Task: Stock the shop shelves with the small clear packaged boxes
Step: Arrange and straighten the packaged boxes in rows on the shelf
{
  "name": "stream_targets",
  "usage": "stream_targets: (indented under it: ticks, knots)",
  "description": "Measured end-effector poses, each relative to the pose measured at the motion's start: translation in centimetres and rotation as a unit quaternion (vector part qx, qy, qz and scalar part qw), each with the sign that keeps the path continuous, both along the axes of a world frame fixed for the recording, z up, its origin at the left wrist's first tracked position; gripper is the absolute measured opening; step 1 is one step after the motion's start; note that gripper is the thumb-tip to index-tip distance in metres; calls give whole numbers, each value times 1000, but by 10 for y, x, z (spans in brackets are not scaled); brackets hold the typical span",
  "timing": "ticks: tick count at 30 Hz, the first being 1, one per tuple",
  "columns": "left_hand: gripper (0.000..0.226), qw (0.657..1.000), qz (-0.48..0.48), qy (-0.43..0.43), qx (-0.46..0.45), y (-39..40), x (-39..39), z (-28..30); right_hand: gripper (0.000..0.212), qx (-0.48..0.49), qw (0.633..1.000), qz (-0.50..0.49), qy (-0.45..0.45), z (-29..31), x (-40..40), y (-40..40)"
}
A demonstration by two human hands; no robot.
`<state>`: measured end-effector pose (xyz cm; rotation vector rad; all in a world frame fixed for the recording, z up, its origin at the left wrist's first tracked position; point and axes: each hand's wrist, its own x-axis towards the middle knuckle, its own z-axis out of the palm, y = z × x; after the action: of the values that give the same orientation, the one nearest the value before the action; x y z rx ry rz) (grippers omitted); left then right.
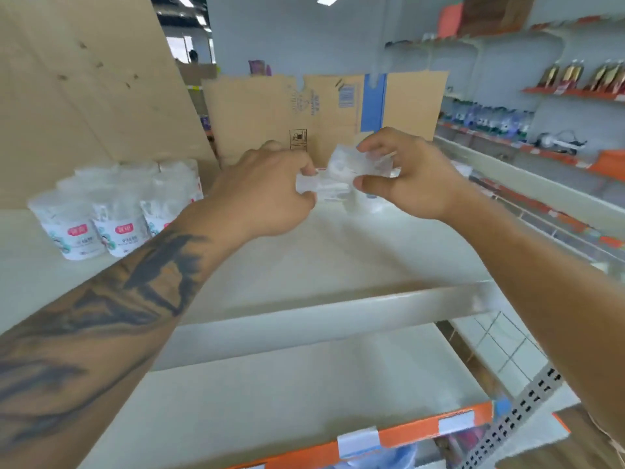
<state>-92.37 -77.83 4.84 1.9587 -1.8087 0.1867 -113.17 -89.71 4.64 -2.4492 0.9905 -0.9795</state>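
we hold small clear crinkly plastic packs [341,177] in both hands above the pale smooth metal shelf [338,252].
our left hand [270,194] pinches one blurred, glossy pack and our right hand [406,174] pinches another, the two touching; left of them on the shelf stand white round labelled tubs [111,211], behind them a brown flat cardboard sheet [324,110].

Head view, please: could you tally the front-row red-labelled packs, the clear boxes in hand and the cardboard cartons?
Front-row white packs with red labels: 3 (rows behind too blurred)
Small clear packaged boxes, one in the left hand, one in the right hand: 2
Brown cardboard cartons: 2
Total: 7
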Motion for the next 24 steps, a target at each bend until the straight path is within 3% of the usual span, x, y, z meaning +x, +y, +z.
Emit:
stream_targets:
  ticks: [7,13,15,17,20,24]
  knots:
    - [46,991,92,-58,81,-21,-17,-16,40,72,990,110,45,19,24,-61]
    - [46,975,132,-46,175,-6,-26,-26,45,91,975,170,112,29,41,-76]
    - [57,970,143,-44,189,-3,-31,-18,37,98,971,185,111,33,42,-78]
    - [62,969,176,-38,168,-3,-31,-4,33,111,972,197,67,29,39,-80]
    - [49,978,190,-8,90,-10,-15,17,31,120,972,195,49,19,34,-83]
    - [43,997,60,30,28,-37,-6,26,22,190,962,196,16,15,29,-83]
